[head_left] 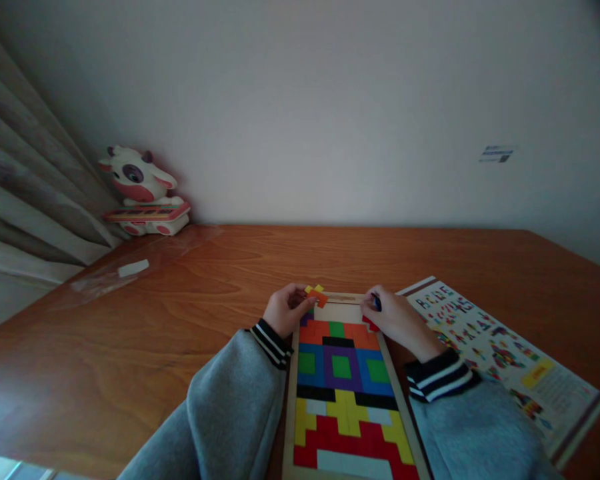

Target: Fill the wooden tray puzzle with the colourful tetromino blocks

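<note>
A wooden puzzle tray (288, 427) lies lengthwise before me, filled over most of its area with flat coloured blocks. Its far end shows bare pale wood. My left hand (287, 310) pinches orange and yellow puzzle pieces (317, 297) above the tray's far left corner. At the far right corner, my right hand (390, 317) is closed round a dark puzzle piece (377, 302), mostly hidden by the fingers. A red piece (370, 324) shows just below that hand; whether the hand touches it I cannot tell. Purple and green bits sit under my left hand.
A printed pattern sheet (505, 353) lies right of the tray, partly under my right sleeve. A toy cow with a keyboard (147, 193) stands at the back left by the curtain (30, 167). A small white piece (133, 268) lies on the wooden table (155, 333).
</note>
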{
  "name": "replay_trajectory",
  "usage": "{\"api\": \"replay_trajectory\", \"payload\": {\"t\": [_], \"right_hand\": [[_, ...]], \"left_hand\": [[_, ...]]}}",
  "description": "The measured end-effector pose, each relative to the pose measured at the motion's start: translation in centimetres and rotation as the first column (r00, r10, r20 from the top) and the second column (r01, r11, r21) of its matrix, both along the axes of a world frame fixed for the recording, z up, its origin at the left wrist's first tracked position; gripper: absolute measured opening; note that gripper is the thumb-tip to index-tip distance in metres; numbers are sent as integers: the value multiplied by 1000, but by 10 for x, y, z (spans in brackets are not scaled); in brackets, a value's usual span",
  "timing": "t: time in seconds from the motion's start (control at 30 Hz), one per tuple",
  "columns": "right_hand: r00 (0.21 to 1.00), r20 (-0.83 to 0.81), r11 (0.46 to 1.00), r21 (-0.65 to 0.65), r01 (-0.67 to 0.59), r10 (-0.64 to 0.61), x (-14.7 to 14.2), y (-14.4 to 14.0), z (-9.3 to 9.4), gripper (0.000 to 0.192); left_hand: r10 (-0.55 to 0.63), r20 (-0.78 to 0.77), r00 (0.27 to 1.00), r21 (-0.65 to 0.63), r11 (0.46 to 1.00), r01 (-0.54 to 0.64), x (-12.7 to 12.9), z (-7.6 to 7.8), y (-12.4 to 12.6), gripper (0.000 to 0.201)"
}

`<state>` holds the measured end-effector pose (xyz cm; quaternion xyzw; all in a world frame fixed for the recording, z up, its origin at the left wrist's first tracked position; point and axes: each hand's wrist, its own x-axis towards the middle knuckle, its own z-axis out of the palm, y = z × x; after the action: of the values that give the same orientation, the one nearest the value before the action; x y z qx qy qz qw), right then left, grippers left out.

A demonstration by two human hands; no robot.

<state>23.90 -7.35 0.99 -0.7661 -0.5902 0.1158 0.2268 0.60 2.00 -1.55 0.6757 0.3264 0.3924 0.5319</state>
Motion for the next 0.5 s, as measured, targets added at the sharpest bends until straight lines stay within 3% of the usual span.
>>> {"api": "replay_trajectory", "payload": {"t": [0.17,0.33,0.5], "right_hand": [[999,-38,999,37,-19,20,17,-1,-5,16],[998,-52,999,-7,-35,35,27,-6,-3,26],[996,-47,997,-11,-73,73,33,-8,-3,24]], "left_hand": [[-20,6,1000,-13,1000,20,0,0,0,42],[-20,-4,1000,-19,1000,20,-1,1,0,42],[2,6,1000,-20,1000,-2,0,2,-1,42]]}}
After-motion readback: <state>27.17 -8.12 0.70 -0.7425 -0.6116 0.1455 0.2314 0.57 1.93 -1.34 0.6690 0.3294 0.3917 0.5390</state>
